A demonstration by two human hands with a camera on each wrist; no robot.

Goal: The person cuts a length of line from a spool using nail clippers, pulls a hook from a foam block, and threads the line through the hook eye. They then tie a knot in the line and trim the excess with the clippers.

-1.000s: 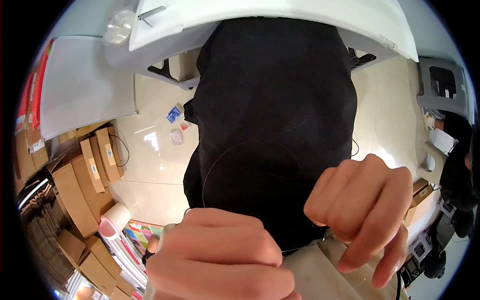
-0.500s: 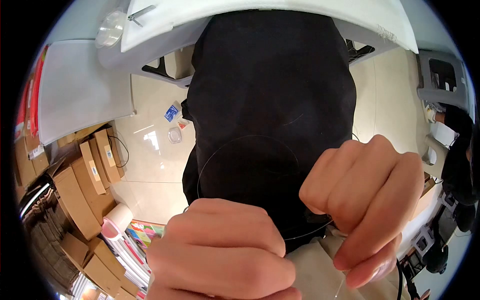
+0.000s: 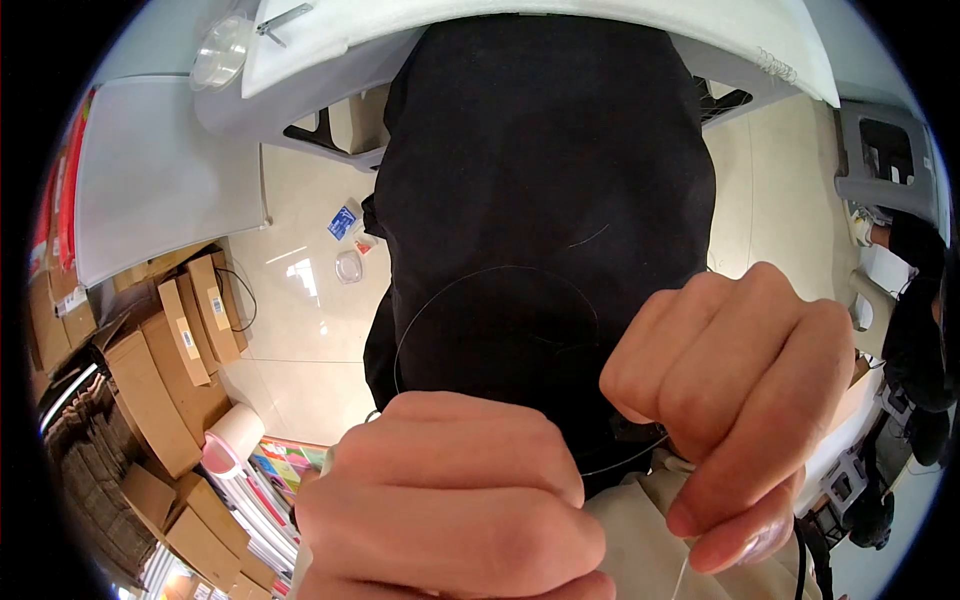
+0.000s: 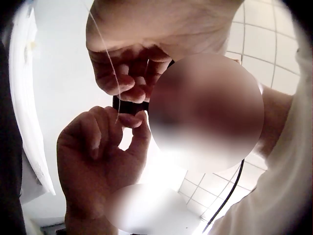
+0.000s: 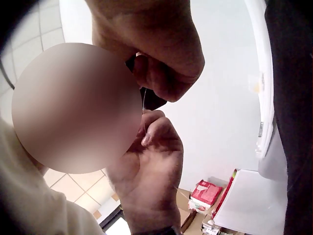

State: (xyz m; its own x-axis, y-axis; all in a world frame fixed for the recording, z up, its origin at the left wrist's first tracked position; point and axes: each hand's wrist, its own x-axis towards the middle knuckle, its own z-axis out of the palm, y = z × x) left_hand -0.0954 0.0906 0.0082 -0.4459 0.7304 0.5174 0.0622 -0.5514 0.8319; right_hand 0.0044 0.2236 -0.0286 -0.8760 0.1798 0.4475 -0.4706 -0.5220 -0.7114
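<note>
A thin clear thread (image 3: 497, 267) lies in a curve on the black cloth (image 3: 550, 140), and a stretch of it shows between the hands. My left hand (image 3: 455, 500), knuckles up, curls at the lower middle; its fingertips are hidden in the head view. To its right my right hand (image 3: 735, 385) pinches thread between thumb and forefinger, with a strand hanging below. Fine thread (image 4: 110, 58) crosses both hands in the left wrist view. In the right wrist view, thread (image 5: 144, 100) runs between my right hand (image 5: 159, 54) and the pinched fingers of my left hand (image 5: 151, 171).
A white tabletop (image 3: 360, 35) edges the far side, with a clear container (image 3: 220, 52) at its left. Cardboard boxes (image 3: 165, 385) stack at left. Small packets (image 3: 342, 222) lie on the floor; grey stools (image 3: 885, 160) and a person in black (image 3: 915, 340) are at right.
My right hand has risen and shifted slightly right. My left hand has moved up a little. More thread shows between the hands and below the right fingertips.
</note>
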